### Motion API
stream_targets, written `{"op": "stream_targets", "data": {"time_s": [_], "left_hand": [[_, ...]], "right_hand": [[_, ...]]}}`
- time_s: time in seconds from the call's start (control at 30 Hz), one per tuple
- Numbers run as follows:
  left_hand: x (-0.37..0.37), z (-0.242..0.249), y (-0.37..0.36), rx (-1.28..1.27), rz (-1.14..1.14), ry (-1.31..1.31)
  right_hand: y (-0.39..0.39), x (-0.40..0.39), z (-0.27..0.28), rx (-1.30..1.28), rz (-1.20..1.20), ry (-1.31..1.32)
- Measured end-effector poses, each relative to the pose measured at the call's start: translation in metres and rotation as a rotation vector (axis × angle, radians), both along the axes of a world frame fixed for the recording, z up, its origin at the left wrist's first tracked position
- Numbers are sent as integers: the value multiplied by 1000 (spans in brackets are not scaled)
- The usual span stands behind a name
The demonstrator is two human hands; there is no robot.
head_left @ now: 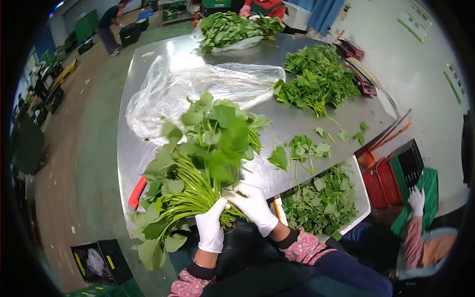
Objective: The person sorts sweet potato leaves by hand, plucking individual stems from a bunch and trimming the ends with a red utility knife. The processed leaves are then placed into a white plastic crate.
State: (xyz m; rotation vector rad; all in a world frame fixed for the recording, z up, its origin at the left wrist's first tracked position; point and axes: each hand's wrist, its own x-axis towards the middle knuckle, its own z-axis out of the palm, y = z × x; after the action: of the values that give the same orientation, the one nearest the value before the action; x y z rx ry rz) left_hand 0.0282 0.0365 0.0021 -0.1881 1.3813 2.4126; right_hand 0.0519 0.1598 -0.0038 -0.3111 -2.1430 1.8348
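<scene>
A large bunch of leafy green stems is held over the near edge of the metal table. My left hand, in a white glove, is closed round the lower stems. My right hand, also gloved in white, is closed at the right side of the same bunch, its fingers close to my left hand. Whether the right fingers pinch one stem or several is hidden. Leaves at the top of the bunch are blurred. Beyond the bunch lies a crumpled clear plastic bag.
More greens lie at the back right, beside red scales. Loose leaves are near the right edge. Below is a white bin of greens. A co-worker is at the lower right, another person across the table.
</scene>
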Motion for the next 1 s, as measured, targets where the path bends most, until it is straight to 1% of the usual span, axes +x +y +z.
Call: {"op": "stream_targets", "data": {"time_s": [0.03, 0.1, 0.17, 0.23, 0.27, 0.3, 0.33, 0.37, 0.43, 0.47, 0.5, 0.53, 0.57, 0.6, 0.63, 0.67, 0.7, 0.77, 0.8, 0.83, 0.87, 0.9, 0.93, 0.97, 1.0], "left_hand": [[-1, -3, 2, 27, 19, -18], [-3, -7, 4, 83, 69, -58], [-17, -6, -4, 92, 143, -190], [-27, -7, -23, 143, -56, -211], [-22, 4, -18, 82, -27, -190], [-16, 10, -6, 183, 106, -116], [-11, -3, -5, -95, 110, 222], [-15, -1, -7, -33, 126, 94], [-23, 3, -10, 104, 192, -166], [-31, 5, -16, 168, 222, -138], [-39, 5, -25, 233, 249, -107], [-42, 6, -31, 212, 236, -80], [-40, 5, -32, 193, 236, -63], [-38, 4, -33, 172, 231, -48], [-38, 4, -32, 153, 223, -26], [-34, 3, -29, 142, 237, -91], [-32, 1, -29, 136, 220, -94], [-30, 5, -24, 146, 243, -130], [-27, 2, -24, 130, 233, -113], [-26, -1, -23, 115, 216, -91], [-25, -3, -21, 105, 197, -65], [-24, -3, -20, 97, 156, -75], [-22, -3, -20, 88, 118, -85], [-20, -3, -20, 78, 83, -96], [-20, -4, -21, 64, 56, -67]], "right_hand": [[-5, 2, 5, -68, -38, -43], [-7, 6, 8, 113, -31, 42], [0, 12, 8, 50, 95, 91], [9, 22, 7, -24, 246, 129], [14, 25, 11, -3, 145, 125], [23, 27, 15, 20, 55, 121], [36, 28, 10, -165, 33, -16], [50, 32, 4, -348, 2, -161], [77, 44, 14, -704, 35, 145], [92, 49, 19, -687, 3, 219], [112, 53, 22, -622, -36, 208], [131, 58, 24, -558, -76, 194], [154, 62, 20, -448, -124, 89], [172, 62, 7, -90, -293, -131], [198, 60, -21, 276, -455, -340], [228, 68, -60, 663, -529, -432], [257, 77, -100, 1042, -644, -548], [209, 75, -60, 473, -670, -424], [154, 56, -7, 478, -568, -475], [113, 43, 16, 651, -509, -370], [92, 36, 16, 581, -333, -299], [67, 28, 24, 386, -116, -203], [43, 21, 34, 43, 29, -179], [30, 11, 32, -113, 135, -241], [18, 3, 48, -145, 203, -265]]}}
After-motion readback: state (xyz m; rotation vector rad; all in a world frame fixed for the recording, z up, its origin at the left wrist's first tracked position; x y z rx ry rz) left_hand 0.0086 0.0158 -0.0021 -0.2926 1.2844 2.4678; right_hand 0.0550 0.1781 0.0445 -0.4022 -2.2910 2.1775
